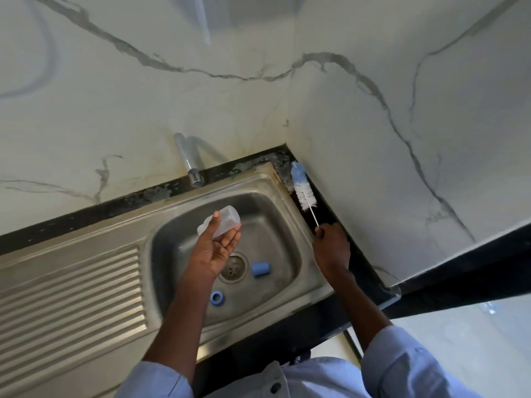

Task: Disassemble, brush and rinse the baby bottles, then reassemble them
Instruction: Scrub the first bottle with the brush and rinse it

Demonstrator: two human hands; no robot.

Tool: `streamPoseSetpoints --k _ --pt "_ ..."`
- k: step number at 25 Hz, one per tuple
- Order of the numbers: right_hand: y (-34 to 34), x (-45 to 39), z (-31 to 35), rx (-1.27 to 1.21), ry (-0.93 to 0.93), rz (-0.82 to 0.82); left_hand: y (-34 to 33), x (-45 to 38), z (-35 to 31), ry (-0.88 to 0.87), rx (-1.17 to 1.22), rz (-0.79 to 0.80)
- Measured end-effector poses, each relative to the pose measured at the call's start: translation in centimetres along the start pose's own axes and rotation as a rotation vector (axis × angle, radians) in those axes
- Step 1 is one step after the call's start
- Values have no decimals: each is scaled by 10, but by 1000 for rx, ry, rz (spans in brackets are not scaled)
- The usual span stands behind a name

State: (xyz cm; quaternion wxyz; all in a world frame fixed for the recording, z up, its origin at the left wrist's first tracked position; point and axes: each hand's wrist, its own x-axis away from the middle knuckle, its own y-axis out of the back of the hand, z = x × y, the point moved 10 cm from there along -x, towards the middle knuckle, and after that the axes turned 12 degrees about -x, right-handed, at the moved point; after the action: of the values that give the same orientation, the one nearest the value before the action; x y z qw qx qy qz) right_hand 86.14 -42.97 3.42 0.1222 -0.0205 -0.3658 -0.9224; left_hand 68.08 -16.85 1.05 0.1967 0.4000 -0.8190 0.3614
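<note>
Disassembly looked done for one bottle. Clear bottle body (219, 225) w/o its top lay across the left hand (214, 251), palm up over the sink (86, 271), thumb hooked over it, fingers loosely curled underneath. Blue cap (261, 270) sat on the basin floor just beside the drain (233, 268); blue collar ring (217, 297) lay nearer the front wall, apart from the cap. Teat not visible. Right hand (332, 245) pinched the wire handle of the bottle brush (303, 191), whose bristle end rested on the dark counter (359, 268) by the sink's right edge. Tap (188, 159) showed no water running. Judging by that, brushing hadn't started: brush, rinse, reassembly all left. No other bottles in view, so can't tell how many remain.
</note>
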Motion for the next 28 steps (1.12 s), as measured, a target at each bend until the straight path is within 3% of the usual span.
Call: streamPoseSetpoints --k 5,18,22,24,28 --pt "-8 -27 7 272 143 33 -3 0 8 25 -40 -37" --pt "-7 -38 16 370 75 -93 32 4 -3 28 -76 -62" --pt "-17 -17 73 22 299 -136 44 5 -14 9 -175 -74" --pt "-48 1 112 -281 377 38 47 6 -23 -22 -230 -83" --pt "-119 39 170 -665 188 462 49 1 -55 -202 -556 -162"
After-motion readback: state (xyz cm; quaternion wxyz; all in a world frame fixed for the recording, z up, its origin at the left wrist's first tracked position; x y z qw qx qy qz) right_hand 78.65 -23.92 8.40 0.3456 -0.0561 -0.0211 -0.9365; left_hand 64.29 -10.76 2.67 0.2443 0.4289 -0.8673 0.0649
